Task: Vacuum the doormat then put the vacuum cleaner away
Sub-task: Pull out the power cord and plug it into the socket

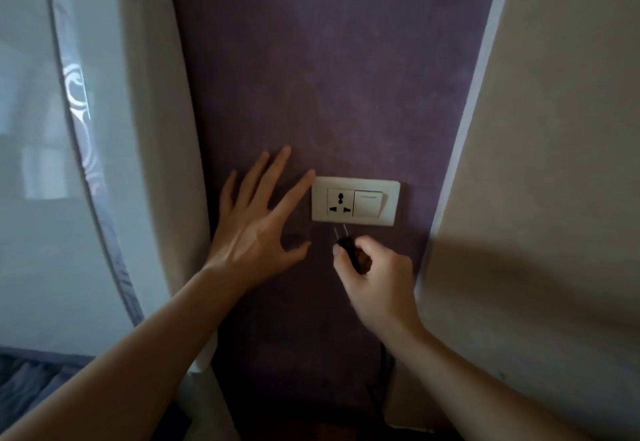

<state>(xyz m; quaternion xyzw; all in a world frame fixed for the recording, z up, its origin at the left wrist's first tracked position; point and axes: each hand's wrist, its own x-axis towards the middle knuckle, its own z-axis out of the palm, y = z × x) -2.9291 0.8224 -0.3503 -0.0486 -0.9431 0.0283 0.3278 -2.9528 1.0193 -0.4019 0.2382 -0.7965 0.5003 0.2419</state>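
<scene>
A white wall socket plate (pixel 390 187) with one outlet and a switch sits on a purple wall strip. My right hand (pixel 377 278) is shut on a black plug (pixel 349 250) just below the plate; its two metal pins point up toward the outlet and are out of it. The plug's black cord (pixel 381 371) hangs down under my right forearm. My left hand (pixel 256 219) is flat on the wall left of the plate, fingers spread, index fingertip touching the plate's upper left corner. Neither the vacuum cleaner nor the doormat is in view.
A white fridge-like appliance (pixel 52 163) with a patterned trim stands at the left, its beige side panel (pixel 166 163) next to my left hand. A beige wall (pixel 554 163) fills the right. Dark fabric (pixel 27 378) lies at the lower left.
</scene>
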